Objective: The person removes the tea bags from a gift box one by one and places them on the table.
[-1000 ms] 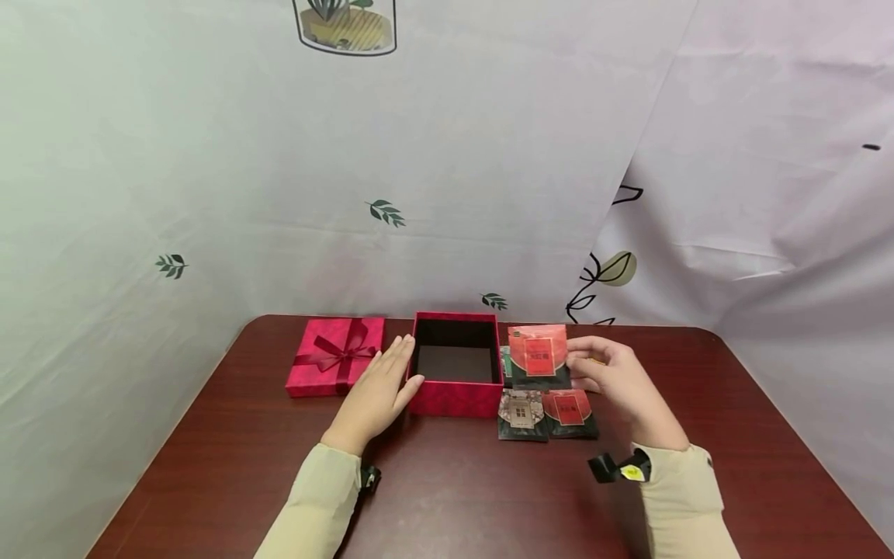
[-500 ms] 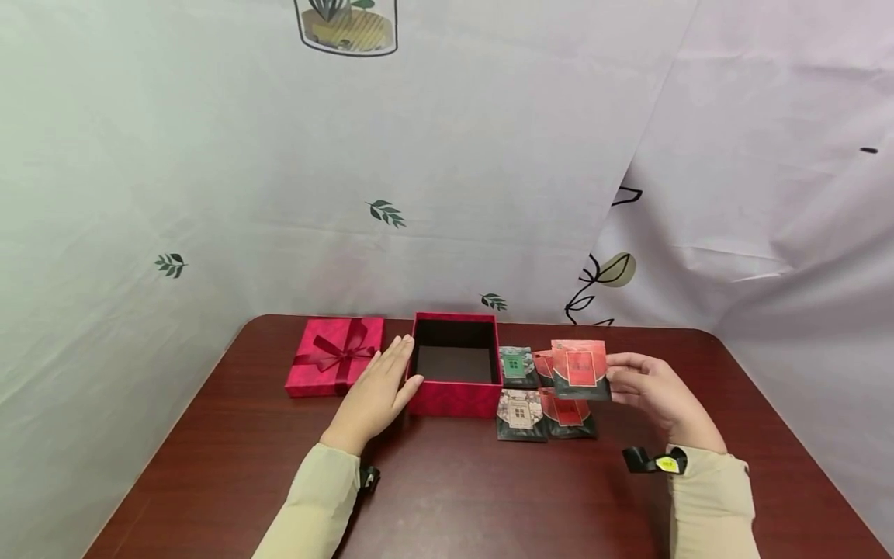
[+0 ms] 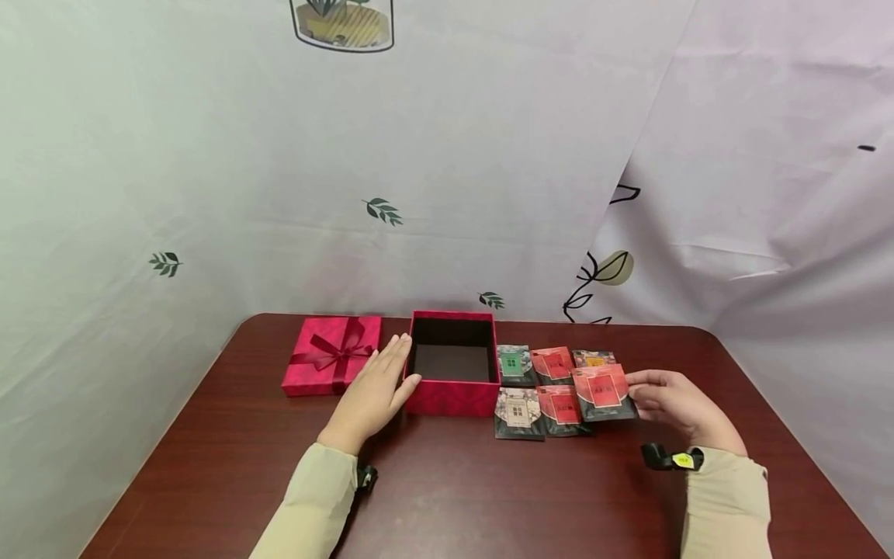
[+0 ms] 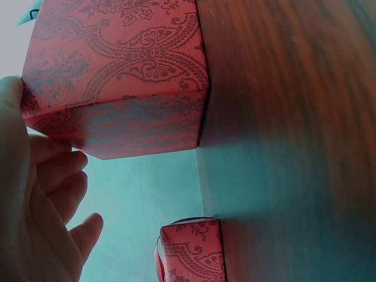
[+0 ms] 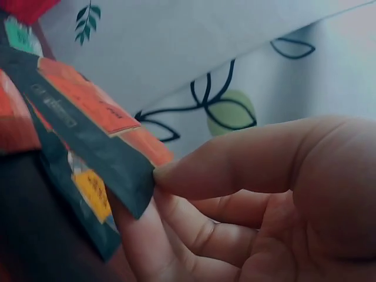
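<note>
My right hand [image 3: 687,407] pinches a red and black sachet [image 3: 602,392] by its right edge, between thumb and fingers. In the right wrist view the thumb presses on a corner of this sachet [image 5: 94,120]. It overlaps a sachet with an orange label [image 3: 594,359] behind it. Two other red sachets and a green-labelled sachet [image 3: 512,365] lie to its left, along with a floral one [image 3: 518,413]. My left hand [image 3: 370,396] rests straight fingers against the left side of a red patterned gift box [image 3: 452,397], which stands uncovered with a dark, bare inside.
The box's lid [image 3: 334,357], tied with a dark red ribbon bow, lies left of the box. Everything stands toward the back edge of a brown wooden table [image 3: 482,497]. A pale printed curtain [image 3: 447,155] hangs right behind it.
My right hand has carried the red sachet to the right and down toward the front, uncovering the green, red and orange-labelled sachets behind. My left hand has stayed at the box.
</note>
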`<state>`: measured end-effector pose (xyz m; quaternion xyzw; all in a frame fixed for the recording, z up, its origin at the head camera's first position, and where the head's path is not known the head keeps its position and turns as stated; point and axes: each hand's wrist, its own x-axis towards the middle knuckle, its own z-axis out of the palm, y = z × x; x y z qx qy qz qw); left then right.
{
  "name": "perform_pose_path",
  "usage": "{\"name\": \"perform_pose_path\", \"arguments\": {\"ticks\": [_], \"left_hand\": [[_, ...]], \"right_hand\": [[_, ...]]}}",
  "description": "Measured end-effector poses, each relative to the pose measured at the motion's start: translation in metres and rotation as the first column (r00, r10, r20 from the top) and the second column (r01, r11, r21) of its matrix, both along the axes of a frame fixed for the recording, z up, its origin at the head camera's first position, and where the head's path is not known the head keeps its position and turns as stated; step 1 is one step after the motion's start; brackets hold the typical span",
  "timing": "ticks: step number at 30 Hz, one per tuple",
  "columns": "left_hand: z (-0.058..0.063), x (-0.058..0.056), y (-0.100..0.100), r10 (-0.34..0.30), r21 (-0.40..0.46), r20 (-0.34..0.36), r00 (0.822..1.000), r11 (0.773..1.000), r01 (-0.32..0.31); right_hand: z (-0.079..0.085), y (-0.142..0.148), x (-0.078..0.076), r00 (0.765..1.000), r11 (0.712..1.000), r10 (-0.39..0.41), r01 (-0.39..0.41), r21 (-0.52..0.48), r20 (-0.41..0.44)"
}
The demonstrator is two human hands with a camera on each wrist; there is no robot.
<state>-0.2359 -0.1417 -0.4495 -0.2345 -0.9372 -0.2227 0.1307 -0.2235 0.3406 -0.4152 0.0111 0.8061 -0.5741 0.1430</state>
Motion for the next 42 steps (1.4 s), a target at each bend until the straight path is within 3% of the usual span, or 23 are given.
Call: {"name": "perform_pose_path", "arguments": {"ticks": [19, 35, 42], "left_hand": [[-0.002, -0.001, 0.0, 0.0, 0.01, 0.002, 1.0, 1.0, 0.0], [-0.005, 0.0, 0.001, 0.003, 0.014, 0.013, 1.0, 1.0, -0.003], [-0.003, -0.002, 0.0, 0.007, 0.0, 0.021, 1.0, 1.0, -0.007]], "right_hand": [[-0.021, 0.021, -0.003, 0.995, 0.994, -0.019, 0.009, 0.105, 0.098], [-0.019, 0.015, -0.005, 0.993, 0.969, -0.092, 0.074, 0.234, 0.067], [-0.015, 0.008, -0.008, 0.993, 0.943, -0.112, 0.119, 0.31, -0.041]]}}
